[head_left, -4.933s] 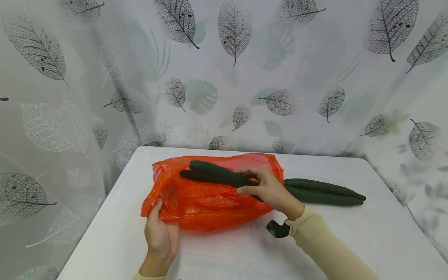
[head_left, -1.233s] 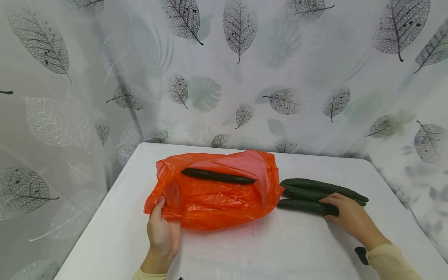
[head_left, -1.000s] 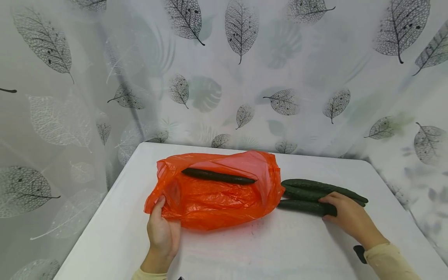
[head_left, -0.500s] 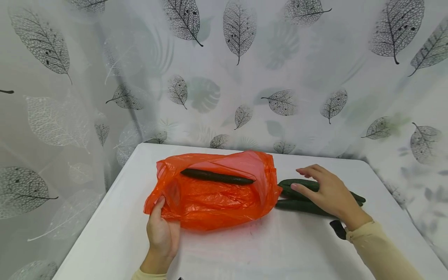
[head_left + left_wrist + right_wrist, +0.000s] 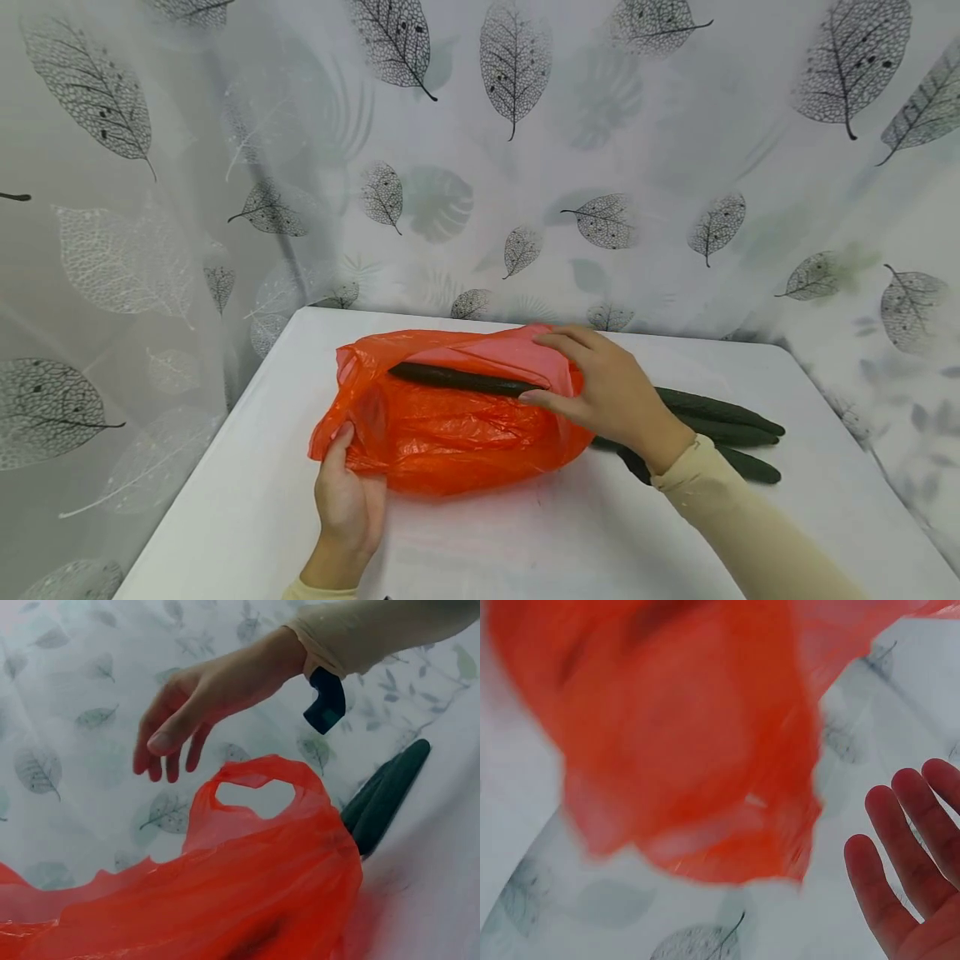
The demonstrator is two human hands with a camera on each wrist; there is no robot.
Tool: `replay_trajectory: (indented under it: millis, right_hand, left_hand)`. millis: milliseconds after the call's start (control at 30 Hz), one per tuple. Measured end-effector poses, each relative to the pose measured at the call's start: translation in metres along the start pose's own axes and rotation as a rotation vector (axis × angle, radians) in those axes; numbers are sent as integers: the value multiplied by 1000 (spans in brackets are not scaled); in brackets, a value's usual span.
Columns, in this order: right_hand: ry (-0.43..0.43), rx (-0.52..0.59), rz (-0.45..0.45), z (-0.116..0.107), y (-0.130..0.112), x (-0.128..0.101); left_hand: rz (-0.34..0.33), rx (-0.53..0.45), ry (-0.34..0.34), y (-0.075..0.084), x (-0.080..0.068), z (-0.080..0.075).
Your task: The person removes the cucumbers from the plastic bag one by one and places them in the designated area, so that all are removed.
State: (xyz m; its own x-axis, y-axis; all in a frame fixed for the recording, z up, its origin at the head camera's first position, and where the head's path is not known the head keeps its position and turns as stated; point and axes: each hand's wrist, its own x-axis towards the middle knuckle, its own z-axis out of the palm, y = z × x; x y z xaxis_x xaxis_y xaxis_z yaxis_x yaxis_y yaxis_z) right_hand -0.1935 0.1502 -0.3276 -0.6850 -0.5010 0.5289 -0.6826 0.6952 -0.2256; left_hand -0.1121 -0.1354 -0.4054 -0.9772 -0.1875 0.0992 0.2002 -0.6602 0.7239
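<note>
An orange-red plastic bag (image 5: 465, 454) lies with its mouth spread, and one dark green cucumber (image 5: 457, 377) shows in it. My left hand (image 5: 347, 504) pinches the bag's left edge between thumb and fingers. Over the bag's right side is my right hand (image 5: 607, 387), holding nothing, thumb and fingers apart; its thumb overlaps the cucumber's right end in the head view. In the left wrist view that right hand (image 5: 210, 697) hangs above the bag's handle loop (image 5: 307, 769). Three cucumbers (image 5: 723, 408) lie right of the bag, partly hidden by my right arm.
Everything rests on a white table (image 5: 225, 500), with a leaf-patterned curtain (image 5: 450, 125) behind and at the sides. A black device (image 5: 634, 467) is strapped at my right wrist, low over the front cucumber.
My right hand carried a cucumber from the bag to the table, laid it in front of the other two, let go and came back left over the bag. The left hand keeps its hold.
</note>
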Motion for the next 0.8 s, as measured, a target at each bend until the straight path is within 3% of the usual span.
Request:
replay_trajectory:
  millis: [200,400,533,800]
  right_hand:
    - [-1,229,3,20,-16,23]
    - [-97,487,136,50,-19,36]
    - [-186,511,221,77,-17,38]
    - [-299,511,271,116,-8,38]
  left_hand:
    - [-25,21,2,2,0,0]
    - [-33,25,-19,3,1,-1]
    - [-35,20,-20,2,1,-2]
    - [-33,14,-8,1,1,-2]
